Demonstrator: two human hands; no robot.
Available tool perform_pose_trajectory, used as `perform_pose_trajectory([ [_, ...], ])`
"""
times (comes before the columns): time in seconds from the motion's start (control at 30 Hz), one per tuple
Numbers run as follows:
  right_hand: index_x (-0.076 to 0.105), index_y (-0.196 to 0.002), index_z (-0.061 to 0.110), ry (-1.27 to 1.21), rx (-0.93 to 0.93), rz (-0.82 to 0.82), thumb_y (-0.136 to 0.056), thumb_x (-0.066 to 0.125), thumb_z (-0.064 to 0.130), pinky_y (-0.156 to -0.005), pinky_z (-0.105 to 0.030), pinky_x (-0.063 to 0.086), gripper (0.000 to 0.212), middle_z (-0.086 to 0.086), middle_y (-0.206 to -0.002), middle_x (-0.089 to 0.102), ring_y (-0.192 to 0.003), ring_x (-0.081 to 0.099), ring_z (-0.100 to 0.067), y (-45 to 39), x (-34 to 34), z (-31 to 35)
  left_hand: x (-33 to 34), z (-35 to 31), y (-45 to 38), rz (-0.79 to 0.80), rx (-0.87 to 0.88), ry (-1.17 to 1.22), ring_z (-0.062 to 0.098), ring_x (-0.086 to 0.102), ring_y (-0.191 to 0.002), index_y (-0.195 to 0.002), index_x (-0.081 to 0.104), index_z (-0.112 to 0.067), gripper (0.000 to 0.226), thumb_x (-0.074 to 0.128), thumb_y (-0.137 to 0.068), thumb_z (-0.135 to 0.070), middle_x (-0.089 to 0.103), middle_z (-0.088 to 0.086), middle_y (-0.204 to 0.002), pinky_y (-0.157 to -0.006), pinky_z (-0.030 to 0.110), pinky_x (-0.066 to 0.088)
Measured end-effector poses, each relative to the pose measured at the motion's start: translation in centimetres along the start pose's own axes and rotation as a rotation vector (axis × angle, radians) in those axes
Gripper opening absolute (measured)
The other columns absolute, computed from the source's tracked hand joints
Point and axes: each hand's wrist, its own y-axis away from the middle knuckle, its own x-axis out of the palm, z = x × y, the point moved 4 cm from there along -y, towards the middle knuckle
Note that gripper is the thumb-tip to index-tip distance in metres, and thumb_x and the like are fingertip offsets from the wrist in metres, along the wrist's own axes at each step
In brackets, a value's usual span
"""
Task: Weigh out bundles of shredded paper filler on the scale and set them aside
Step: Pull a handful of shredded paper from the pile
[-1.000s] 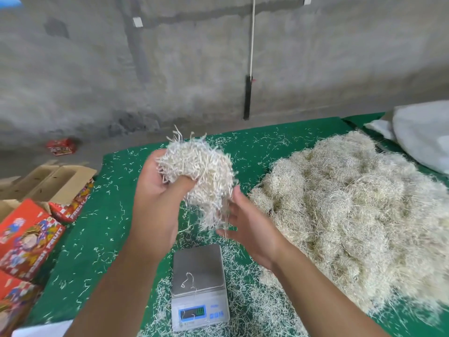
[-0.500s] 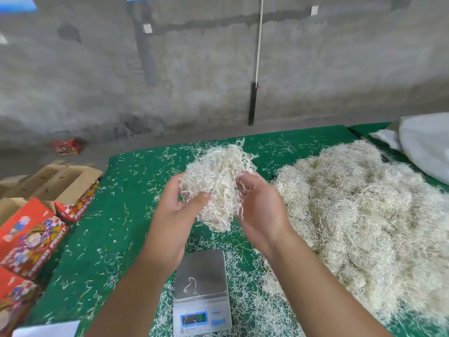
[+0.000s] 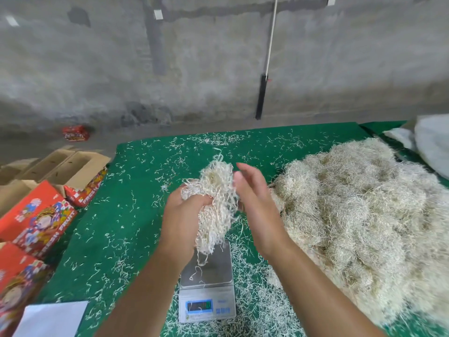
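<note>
Head view: one bundle of shredded paper filler point(image 3: 216, 203) is held in the air above one digital scale point(image 3: 207, 283), between two bare hands. Left hand point(image 3: 184, 215): fingers curled into the left side of the bundle, grasping it. Right hand point(image 3: 255, 205): fingers straight and extended, palm pressed flat against the right side of the bundle, not curled round it. A few strands hang from the bundle's underside toward the scale's platform; one loose strand lies on the platform. Scale display is lit; reading not legible.

Count on the green counter point(image 3: 121, 215): one scale, one large pile of filler point(image 3: 364, 227) to the right of the hands, many loose strands scattered across the cover. One white sheet point(image 3: 52, 318) at the near left corner. One white bag point(image 3: 432, 144) at the far right edge. To the left, beside the counter: red printed fruit cartons point(image 3: 36, 220), at least three visible, and two open brown cartons point(image 3: 60, 166). One small red item point(image 3: 75, 133) on the floor by the wall.

Change from half a second ago: right hand fingers, then cupped round the bundle, are now straightened; the bundle sits lower, nearer the scale.
</note>
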Motion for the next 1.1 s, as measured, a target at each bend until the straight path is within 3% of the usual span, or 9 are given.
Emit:
perform_pose_trajectory([
  [0.13,0.017,-0.132,0.086,0.198,0.043,0.292,-0.075,0.061,0.09,-0.096,-0.009,0.03,0.073,0.059,-0.141,0.024,-0.123,0.027,0.04,1.8,3.1,-1.6,0.8,0.6,0.6,0.141,-0.007,0.059,0.029,0.059,-0.063,-0.1,0.058,0.006,0.028,0.054,-0.085,-0.017,0.058,0.013,-0.079,-0.05,0.034,0.047],
  [0.3,0.033,-0.158,0.05,0.272,-0.051,0.326,-0.09,0.076,0.053,-0.119,-0.02,0.032,0.08,0.026,-0.158,0.044,-0.142,0.04,0.012,1.5,4.1,-3.5,0.3,1.8,0.8,0.305,-0.304,0.349,0.015,0.063,-0.055,-0.088,0.063,-0.012,0.029,0.041,-0.106,-0.013,0.066,0.0,-0.062,-0.055,0.026,0.052],
  [0.43,0.069,-0.115,0.031,0.274,-0.088,0.059,-0.099,0.069,0.04,-0.072,-0.026,0.055,0.019,0.014,-0.095,0.076,-0.077,0.069,0.002,0.3,3.0,-5.3,1.4,1.0,1.6,0.562,-0.36,0.364,0.028,0.066,-0.107,-0.124,0.066,-0.003,0.041,0.054,-0.091,-0.023,0.067,0.02,-0.12,-0.089,0.045,0.055],
  [0.53,0.064,-0.116,0.015,0.057,0.183,-0.215,-0.098,0.066,0.053,-0.065,-0.04,0.05,0.042,0.004,-0.065,0.058,-0.055,0.052,-0.01,-0.9,1.6,-7.0,1.3,2.1,2.0,0.645,-0.372,0.26,0.032,0.042,-0.144,-0.15,0.051,-0.026,0.061,0.067,-0.094,-0.044,0.041,0.008,-0.159,-0.105,0.062,0.049],
  [0.6,0.046,-0.145,0.006,-0.055,0.399,-0.339,-0.094,0.067,0.054,-0.076,-0.042,0.046,0.073,0.006,-0.081,0.053,-0.07,0.052,-0.009,-1.2,0.6,-7.9,0.3,3.4,1.5,0.574,-0.29,0.034,0.025,0.051,-0.134,-0.144,0.052,-0.041,0.071,0.076,-0.082,-0.065,0.037,-0.004,-0.158,-0.105,0.057,0.052],
  [0.87,0.063,-0.115,0.011,-0.029,0.629,-0.041,-0.09,0.067,0.048,-0.068,-0.034,0.04,0.045,0.0,-0.085,0.054,-0.072,0.052,-0.016,0.8,2.5,-10.9,-1.3,7.8,0.9,0.542,0.002,-0.236,-0.006,0.064,-0.112,-0.133,0.042,-0.073,0.088,0.095,-0.064,-0.052,0.04,-0.034,-0.138,-0.098,0.035,0.057],
  [0.93,0.057,-0.141,0.013,-0.091,0.611,0.045,-0.094,0.066,0.055,-0.096,-0.043,0.047,0.064,-0.006,-0.129,0.065,-0.116,0.062,-0.021,1.1,3.5,-11.6,-1.8,8.6,0.2,0.453,0.069,-0.307,-0.005,0.056,-0.124,-0.127,0.045,-0.075,0.084,0.095,-0.066,-0.048,0.043,-0.036,-0.136,-0.1,0.031,0.054],
  [1.0,0.031,-0.164,0.014,-0.173,0.58,0.144,-0.093,0.066,0.065,-0.122,-0.047,0.028,0.094,-0.01,-0.167,0.035,-0.154,0.034,-0.027,1.0,4.0,-12.0,-2.5,9.3,-0.5,0.394,0.115,-0.315,-0.023,0.05,-0.112,-0.119,0.052,-0.073,0.072,0.093,-0.073,-0.038,0.047,-0.039,-0.126,-0.086,0.022,0.057],
  [1.1,0.031,-0.165,0.027,-0.114,0.56,0.278,-0.084,0.063,0.083,-0.126,-0.052,0.024,0.104,-0.009,-0.169,0.031,-0.153,0.034,-0.028,1.0,4.3,-12.6,-3.5,10.0,-1.7,0.29,0.14,-0.257,-0.035,0.051,-0.088,-0.104,0.062,-0.063,0.053,0.088,-0.082,-0.023,0.051,-0.042,-0.104,-0.061,0.005,0.051],
])
